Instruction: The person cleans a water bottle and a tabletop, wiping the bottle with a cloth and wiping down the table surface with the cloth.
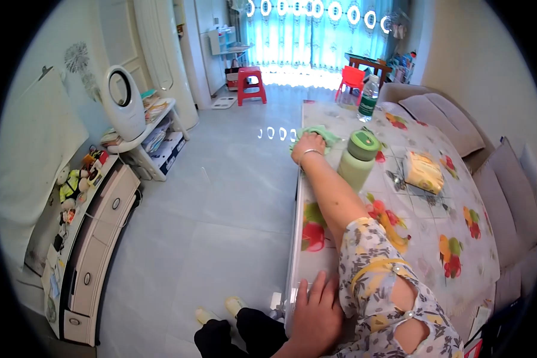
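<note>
My right hand (309, 147), with a bracelet at the wrist, reaches to the table's far left edge. Its fingers are closed on a light green cloth (320, 132), which is pressed to the tabletop and hangs slightly past the corner. Near me, my left hand (317, 315) lies flat on the table's edge, fingers stretched out, holding nothing. A green bottle with a lid (357, 162) stands upright beside my right forearm. The table (423, 230) has a clear cover printed with fruit.
A water bottle (369, 100) stands at the table's far end, and a pack of tissues (423, 172) lies on the right. A sofa (494, 185) lines the right side. Across the floor are a low cabinet (92, 256), a white shelf (161, 140) and a red stool (252, 85).
</note>
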A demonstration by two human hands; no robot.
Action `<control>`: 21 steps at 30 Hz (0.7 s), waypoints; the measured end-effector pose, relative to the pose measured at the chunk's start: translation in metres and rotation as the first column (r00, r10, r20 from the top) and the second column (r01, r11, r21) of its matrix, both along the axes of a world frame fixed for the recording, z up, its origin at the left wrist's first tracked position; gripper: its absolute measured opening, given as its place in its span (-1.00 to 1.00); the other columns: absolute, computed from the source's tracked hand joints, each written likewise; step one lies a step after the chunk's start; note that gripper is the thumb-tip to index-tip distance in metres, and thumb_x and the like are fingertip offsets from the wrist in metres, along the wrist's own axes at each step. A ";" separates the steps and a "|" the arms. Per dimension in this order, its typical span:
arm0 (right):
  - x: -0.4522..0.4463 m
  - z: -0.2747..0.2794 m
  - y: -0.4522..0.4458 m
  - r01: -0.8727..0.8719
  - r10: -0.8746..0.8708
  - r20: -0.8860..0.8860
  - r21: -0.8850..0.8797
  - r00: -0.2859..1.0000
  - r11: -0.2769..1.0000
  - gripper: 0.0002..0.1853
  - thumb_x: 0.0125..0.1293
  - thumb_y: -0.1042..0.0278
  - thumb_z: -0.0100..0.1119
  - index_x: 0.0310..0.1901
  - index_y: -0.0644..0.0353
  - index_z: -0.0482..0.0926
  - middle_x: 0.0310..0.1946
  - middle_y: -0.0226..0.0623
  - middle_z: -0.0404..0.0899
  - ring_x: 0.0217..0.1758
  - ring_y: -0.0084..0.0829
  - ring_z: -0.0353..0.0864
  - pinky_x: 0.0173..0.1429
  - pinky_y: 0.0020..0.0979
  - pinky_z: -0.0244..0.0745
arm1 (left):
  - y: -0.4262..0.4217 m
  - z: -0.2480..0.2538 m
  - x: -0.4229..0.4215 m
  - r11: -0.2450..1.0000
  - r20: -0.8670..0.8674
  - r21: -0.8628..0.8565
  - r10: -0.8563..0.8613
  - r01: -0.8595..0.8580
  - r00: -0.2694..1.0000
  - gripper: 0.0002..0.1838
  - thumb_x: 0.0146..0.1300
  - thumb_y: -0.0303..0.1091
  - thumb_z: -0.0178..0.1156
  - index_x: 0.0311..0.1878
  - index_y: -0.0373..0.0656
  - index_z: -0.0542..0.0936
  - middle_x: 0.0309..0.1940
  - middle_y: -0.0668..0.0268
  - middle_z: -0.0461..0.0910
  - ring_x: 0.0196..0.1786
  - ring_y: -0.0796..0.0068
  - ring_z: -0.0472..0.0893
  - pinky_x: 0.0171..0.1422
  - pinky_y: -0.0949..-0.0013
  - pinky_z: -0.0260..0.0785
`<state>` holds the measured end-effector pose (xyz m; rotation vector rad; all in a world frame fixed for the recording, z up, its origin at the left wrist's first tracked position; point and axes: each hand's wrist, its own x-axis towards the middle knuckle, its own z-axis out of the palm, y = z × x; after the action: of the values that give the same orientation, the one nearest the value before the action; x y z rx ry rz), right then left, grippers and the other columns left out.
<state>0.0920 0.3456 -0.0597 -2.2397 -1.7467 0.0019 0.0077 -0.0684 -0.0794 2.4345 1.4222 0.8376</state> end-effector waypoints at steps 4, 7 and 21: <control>-0.004 0.002 -0.030 -0.092 0.094 0.034 -0.046 0.995 0.995 -0.39 0.31 0.21 0.08 0.36 0.30 0.35 0.38 -0.05 0.31 0.50 -0.09 0.20 0.58 -0.17 0.04 | -0.002 0.028 -0.011 0.992 0.022 0.091 -0.086 0.084 0.996 -0.60 0.25 -0.31 0.17 0.12 -0.28 0.58 0.19 0.00 0.51 0.38 -0.05 0.38 0.46 -0.27 0.12; -0.004 -0.003 -0.076 -0.192 0.197 0.090 -0.067 0.976 0.979 -0.39 0.32 0.19 0.08 0.35 0.31 0.35 0.38 -0.03 0.30 0.49 -0.09 0.21 0.57 -0.15 0.06 | -0.003 0.024 -0.009 0.997 0.100 0.057 -0.048 0.043 0.994 -0.45 0.20 -0.33 0.21 0.29 -0.27 0.46 0.28 -0.06 0.42 0.40 -0.06 0.37 0.47 -0.21 0.14; 0.003 0.001 -0.341 -0.837 0.850 0.009 0.183 0.526 0.516 -0.54 0.40 0.34 0.02 0.26 0.40 0.39 0.26 0.13 0.37 0.39 0.13 0.26 0.51 -0.05 0.14 | -0.007 0.032 -0.061 0.963 0.421 0.191 0.093 -0.188 0.902 -0.54 0.43 -0.36 0.03 0.35 -0.28 0.44 0.38 -0.09 0.37 0.46 -0.08 0.32 0.54 0.02 0.10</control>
<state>0.0950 0.0050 -0.0585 -1.0257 -2.4920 0.1522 -0.0532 -0.0759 -0.0474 2.1350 1.4105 1.5187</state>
